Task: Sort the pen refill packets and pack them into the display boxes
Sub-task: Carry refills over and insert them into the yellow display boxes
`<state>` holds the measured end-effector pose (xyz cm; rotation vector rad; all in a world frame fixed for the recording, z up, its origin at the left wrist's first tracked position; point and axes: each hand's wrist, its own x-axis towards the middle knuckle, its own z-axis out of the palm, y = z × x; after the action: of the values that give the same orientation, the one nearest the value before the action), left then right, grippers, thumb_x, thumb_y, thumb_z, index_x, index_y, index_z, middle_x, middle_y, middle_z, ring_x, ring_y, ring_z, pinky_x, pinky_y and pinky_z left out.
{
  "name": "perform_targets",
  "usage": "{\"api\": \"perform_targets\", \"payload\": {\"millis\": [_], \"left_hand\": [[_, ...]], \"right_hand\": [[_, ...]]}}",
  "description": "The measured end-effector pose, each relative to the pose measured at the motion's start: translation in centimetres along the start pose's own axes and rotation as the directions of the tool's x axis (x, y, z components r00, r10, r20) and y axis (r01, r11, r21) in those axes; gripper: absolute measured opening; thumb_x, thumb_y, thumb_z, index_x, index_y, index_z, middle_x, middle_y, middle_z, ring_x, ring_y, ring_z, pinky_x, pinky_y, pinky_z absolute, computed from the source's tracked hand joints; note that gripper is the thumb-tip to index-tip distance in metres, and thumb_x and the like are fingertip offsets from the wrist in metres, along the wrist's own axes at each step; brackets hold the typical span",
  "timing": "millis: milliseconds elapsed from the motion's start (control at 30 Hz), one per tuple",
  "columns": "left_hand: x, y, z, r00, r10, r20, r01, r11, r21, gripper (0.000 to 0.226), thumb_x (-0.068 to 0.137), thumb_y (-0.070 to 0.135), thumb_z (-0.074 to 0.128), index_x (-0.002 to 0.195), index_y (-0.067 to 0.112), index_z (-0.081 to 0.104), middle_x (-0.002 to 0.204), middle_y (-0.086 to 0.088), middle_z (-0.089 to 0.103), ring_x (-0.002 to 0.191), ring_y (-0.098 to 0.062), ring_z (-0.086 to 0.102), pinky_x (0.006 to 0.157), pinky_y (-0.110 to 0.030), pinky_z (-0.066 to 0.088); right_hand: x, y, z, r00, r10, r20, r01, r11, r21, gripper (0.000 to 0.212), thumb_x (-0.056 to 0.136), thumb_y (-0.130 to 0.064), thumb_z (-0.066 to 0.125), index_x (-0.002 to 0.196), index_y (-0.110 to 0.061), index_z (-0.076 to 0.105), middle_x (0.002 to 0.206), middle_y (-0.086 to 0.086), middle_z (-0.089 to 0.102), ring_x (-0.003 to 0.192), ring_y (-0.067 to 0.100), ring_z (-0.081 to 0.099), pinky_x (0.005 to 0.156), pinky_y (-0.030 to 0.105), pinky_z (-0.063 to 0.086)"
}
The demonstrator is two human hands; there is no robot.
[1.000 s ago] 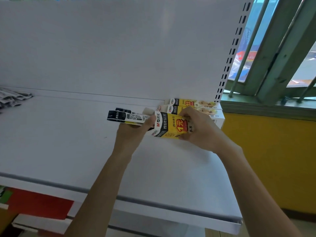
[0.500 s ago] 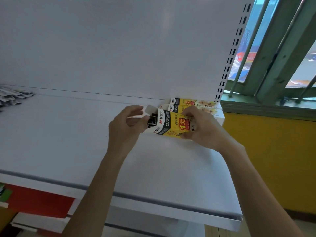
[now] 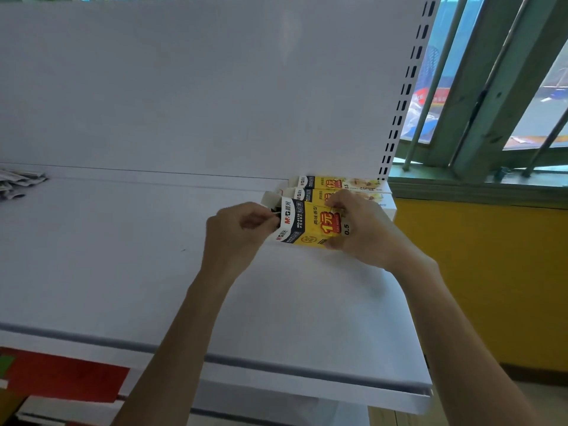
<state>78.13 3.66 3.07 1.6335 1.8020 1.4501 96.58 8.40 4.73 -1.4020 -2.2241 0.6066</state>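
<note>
My right hand point(image 3: 359, 227) grips a yellow and black display box point(image 3: 310, 224) just above the white shelf point(image 3: 123, 272). At the box's open left end, my left hand point(image 3: 236, 232) has its fingers curled, pinching the last visible bit of the refill packets point(image 3: 274, 213); the rest of them is hidden inside. The box's white end flap point(image 3: 270, 198) stands open above my left fingers. Two more display boxes point(image 3: 338, 184) of the same kind lie behind it, against the shelf's back panel at the right end.
A heap of loose refill packets point(image 3: 17, 182) lies at the far left of the shelf by the back panel. The shelf's front edge point(image 3: 276, 373) runs below my forearms. A barred window point(image 3: 491, 87) and a yellow wall point(image 3: 491, 287) stand to the right.
My left hand pushed the black and white refill packets rightward into the box's open end. They stuck out far to the left before; now only a small bit shows.
</note>
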Motion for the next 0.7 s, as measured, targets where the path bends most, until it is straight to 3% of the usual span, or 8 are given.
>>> {"api": "perform_targets", "payload": {"millis": [100,200,300,367,500,600,700], "left_hand": [[0.5,-0.7,1.2,0.992,0.002,0.125,-0.013,0.996,0.090,0.012,0.084,0.018,0.064,0.088,0.022,0.074,0.078,0.012,0.067,0.065,0.015,0.057,0.058,-0.002,0.039],[0.4,-2.0,1.2,0.989,0.013,0.147,-0.044,0.977,0.210,0.019,0.089,0.017,0.058,0.103,0.018,0.071,0.104,0.002,0.067,0.078,-0.001,0.055,0.063,-0.006,0.036],[-0.2,-3.6,-0.5,0.995,-0.027,0.098,-0.005,0.949,0.315,0.022,0.089,0.019,0.057,0.108,0.019,0.067,0.113,-0.002,0.063,0.090,-0.012,0.054,0.073,-0.017,0.038],[-0.3,-4.6,-2.5,0.996,-0.052,0.068,0.024,0.933,0.359,0.023,0.089,0.020,0.057,0.110,0.020,0.065,0.117,-0.002,0.062,0.099,-0.016,0.055,0.084,-0.022,0.037],[-0.3,-6.3,-8.3,0.998,-0.053,0.021,0.040,0.915,0.402,0.037,0.090,0.023,0.055,0.127,0.021,0.053,0.130,0.000,0.054,0.119,-0.020,0.048,0.103,-0.038,0.036],[-1.3,-8.2,-15.4,0.997,-0.047,-0.058,0.068,0.884,0.462,0.043,0.091,0.026,0.054,0.133,0.020,0.047,0.135,-0.001,0.050,0.122,-0.020,0.045,0.106,-0.039,0.033],[-3.3,-10.6,-24.4,0.981,-0.051,-0.188,0.148,0.822,0.550,0.038,0.091,0.025,0.055,0.127,0.017,0.053,0.130,-0.004,0.053,0.120,-0.021,0.045,0.100,-0.034,0.033]], "right_hand": [[0.4,0.6,0.5,0.999,-0.002,-0.040,-0.002,0.995,-0.102,0.052,0.074,-0.014,0.072,0.118,-0.018,0.044,0.105,-0.002,0.051,0.098,0.019,0.050,0.090,0.037,0.046],[1.4,1.1,1.3,1.000,0.002,-0.022,-0.007,0.973,-0.231,0.049,0.078,-0.016,0.066,0.123,-0.017,0.045,0.115,0.001,0.052,0.107,0.021,0.046,0.095,0.034,0.038],[2.4,1.0,2.6,1.000,0.013,-0.011,-0.015,0.960,-0.280,0.052,0.080,-0.015,0.062,0.129,-0.016,0.045,0.126,0.004,0.049,0.118,0.023,0.039,0.099,0.034,0.032],[2.9,-0.2,3.4,0.999,-0.013,-0.030,0.006,0.976,-0.218,0.057,0.079,-0.015,0.065,0.132,-0.014,0.043,0.131,0.006,0.047,0.123,0.024,0.037,0.099,0.032,0.031],[4.0,-6.6,5.8,0.979,-0.188,-0.078,0.188,0.982,0.002,0.060,0.083,-0.017,0.064,0.137,-0.016,0.039,0.134,0.003,0.047,0.124,0.018,0.042,0.099,0.019,0.027],[5.7,-13.6,9.5,0.949,-0.298,-0.102,0.307,0.947,0.093,0.056,0.086,-0.018,0.062,0.137,-0.016,0.040,0.133,0.000,0.049,0.120,0.013,0.046,0.102,0.021,0.030],[6.9,-21.9,14.7,0.917,-0.389,-0.091,0.400,0.897,0.189,0.055,0.085,-0.019,0.063,0.136,-0.017,0.042,0.128,-0.001,0.053,0.113,0.010,0.050,0.100,0.026,0.040]]}}
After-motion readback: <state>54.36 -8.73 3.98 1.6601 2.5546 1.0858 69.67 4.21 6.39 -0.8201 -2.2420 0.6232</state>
